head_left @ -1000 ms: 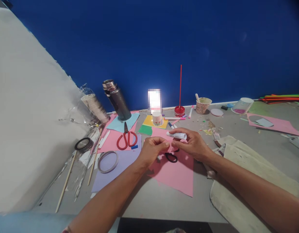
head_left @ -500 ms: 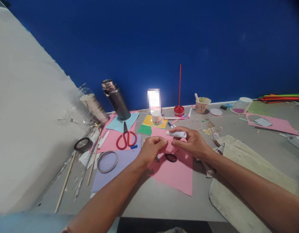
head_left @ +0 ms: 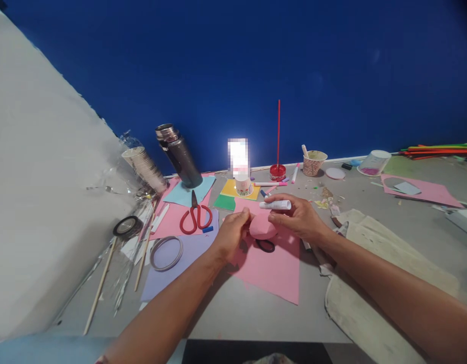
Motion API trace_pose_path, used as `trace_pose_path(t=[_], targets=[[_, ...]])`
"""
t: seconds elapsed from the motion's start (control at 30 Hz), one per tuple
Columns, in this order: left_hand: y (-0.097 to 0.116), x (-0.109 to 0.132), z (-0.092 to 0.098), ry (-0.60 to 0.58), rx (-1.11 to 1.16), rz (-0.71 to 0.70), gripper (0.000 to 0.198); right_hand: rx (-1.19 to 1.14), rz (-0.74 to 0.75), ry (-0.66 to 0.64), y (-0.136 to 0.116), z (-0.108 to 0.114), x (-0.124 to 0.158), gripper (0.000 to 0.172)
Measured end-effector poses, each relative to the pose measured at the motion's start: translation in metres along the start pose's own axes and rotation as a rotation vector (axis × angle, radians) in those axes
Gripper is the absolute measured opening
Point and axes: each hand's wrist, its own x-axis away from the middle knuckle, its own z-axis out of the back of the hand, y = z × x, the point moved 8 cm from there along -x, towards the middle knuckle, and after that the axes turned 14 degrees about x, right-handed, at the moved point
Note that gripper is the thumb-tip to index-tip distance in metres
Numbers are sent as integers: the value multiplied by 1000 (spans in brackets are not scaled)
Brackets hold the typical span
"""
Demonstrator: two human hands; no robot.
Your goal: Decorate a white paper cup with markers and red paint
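Head view: your left hand [head_left: 233,233] has its thumb and fingers closed on the left edge of a rounded pink piece [head_left: 262,228], held between your two hands above a larger pink sheet [head_left: 275,275]. Your right hand [head_left: 298,216] grips a white marker [head_left: 277,205] lengthwise, its thumb at the right edge of the rounded piece; how firmly that thumb presses, you cannot tell from here. Just below the piece, a dark loop handle [head_left: 265,246] lies on the sheet. To your left, red-handled scissors [head_left: 198,221] lie near a dark flask [head_left: 182,164], and a tape ring [head_left: 166,253] rests on lavender paper [head_left: 161,283]. Beyond your hands, a decorated cup [head_left: 243,188] stands upside down on yellow paper [head_left: 228,189]. Your right forearm passes over a pale cloth [head_left: 370,298].
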Motion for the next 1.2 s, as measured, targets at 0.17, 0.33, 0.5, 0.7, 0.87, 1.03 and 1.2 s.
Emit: trace_pose_path(t=[0.17,0.33,0.5,0.7,0.87,1.03,1.2], targets=[[4,0,-1,-8,-122,-14,43,-9,-6,2,1,1,-1,33],[9,2,0,8,-234,-64,44,-38,-20,-23,3,-2,-1,32],[4,1,-1,-18,-132,-27,56,-60,-15,-72,4,-5,-2,34],[-1,0,-4,-1,-79,17,46,60,52,-113,-4,-10,2,36],[0,4,-1,79,-143,0,27,141,89,-172,-5,-20,8,43],[-4,-3,7,72,-65,-28,36,383,180,-45,-12,3,0,44],[-5,-12,20,109,-8,-56,46,747,109,-241,-1,8,-8,46]])
